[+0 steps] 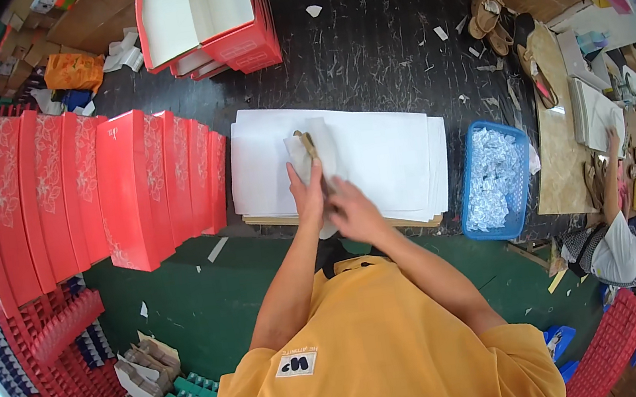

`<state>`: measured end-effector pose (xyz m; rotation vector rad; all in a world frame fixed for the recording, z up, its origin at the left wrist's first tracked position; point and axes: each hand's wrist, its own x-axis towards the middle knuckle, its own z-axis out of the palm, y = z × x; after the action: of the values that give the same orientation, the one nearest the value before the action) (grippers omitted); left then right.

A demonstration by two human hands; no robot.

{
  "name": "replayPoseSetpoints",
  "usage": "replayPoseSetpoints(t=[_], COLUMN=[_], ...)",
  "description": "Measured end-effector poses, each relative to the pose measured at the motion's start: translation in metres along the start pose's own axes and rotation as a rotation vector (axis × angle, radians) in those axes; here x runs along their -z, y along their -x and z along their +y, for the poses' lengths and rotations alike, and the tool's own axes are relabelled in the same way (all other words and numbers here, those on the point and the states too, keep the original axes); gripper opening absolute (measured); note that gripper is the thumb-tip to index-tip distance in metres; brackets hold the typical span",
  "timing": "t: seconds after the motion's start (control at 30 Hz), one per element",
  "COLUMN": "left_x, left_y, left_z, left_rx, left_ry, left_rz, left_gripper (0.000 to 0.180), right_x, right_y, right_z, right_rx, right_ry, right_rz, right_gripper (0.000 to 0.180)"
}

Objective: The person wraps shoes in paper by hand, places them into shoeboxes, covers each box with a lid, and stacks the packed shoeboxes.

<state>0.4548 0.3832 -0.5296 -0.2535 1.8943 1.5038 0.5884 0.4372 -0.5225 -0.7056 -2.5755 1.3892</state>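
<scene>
Over a stack of white paper sheets [389, 161], my left hand [307, 198] is closed around a tan shoe [308, 145], which points away from me. Pale, thin material [324, 140], perhaps wrapping paper, lies along both sides of the shoe. My right hand [355, 211] is at the near end of the shoe and this material, its fingers bent and smeared by motion. Whether those fingers grip anything is unclear.
Red boxes [124, 192] stand in a row at left. More red boxes [245, 43] are stacked behind the paper, the top one open. A blue basket [527, 191] of small clear packets sits at right. Loose shoes [487, 15] lie far right; another person [618, 247] works beyond.
</scene>
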Motion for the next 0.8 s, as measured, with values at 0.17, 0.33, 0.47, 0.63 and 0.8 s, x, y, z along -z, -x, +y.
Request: replayPoseSetpoints(t=[0.17, 0.33, 0.47, 0.63, 0.8], left_x=[0.008, -0.005, 0.012, 0.071, 0.156], left_y=[-0.011, 0.019, -0.036, -0.181, -0.272], left_z=[-0.009, 0.045, 0.099, 0.34, 0.401], left_rx=[-0.195, 0.13, -0.407, -1.248, -0.432], left_ry=[-0.708, -0.008, -0.542, -0.752, -0.78], left_rz=[0.156, -0.305, -0.134, 1.032, 0.674], left_gripper=[0.128, 0.108, 0.079, 0.068, 0.066], right_x=[0.02, 0.054, 0.081, 0.109, 0.129], right_y=[0.013, -0.026, -0.037, -0.034, -0.033], right_z=[0.018, 0.031, 0.027, 0.068, 0.088], right_rx=[-0.527, -0.631, -0.803, -0.616, -0.624], right_ry=[-0.757, -1.128, -1.561, -1.221, -1.131], right_rz=[-0.184, 0.06, -0.06, 0.29, 0.518], right_gripper=[0.043, 0.061, 0.077, 0.077, 0.079])
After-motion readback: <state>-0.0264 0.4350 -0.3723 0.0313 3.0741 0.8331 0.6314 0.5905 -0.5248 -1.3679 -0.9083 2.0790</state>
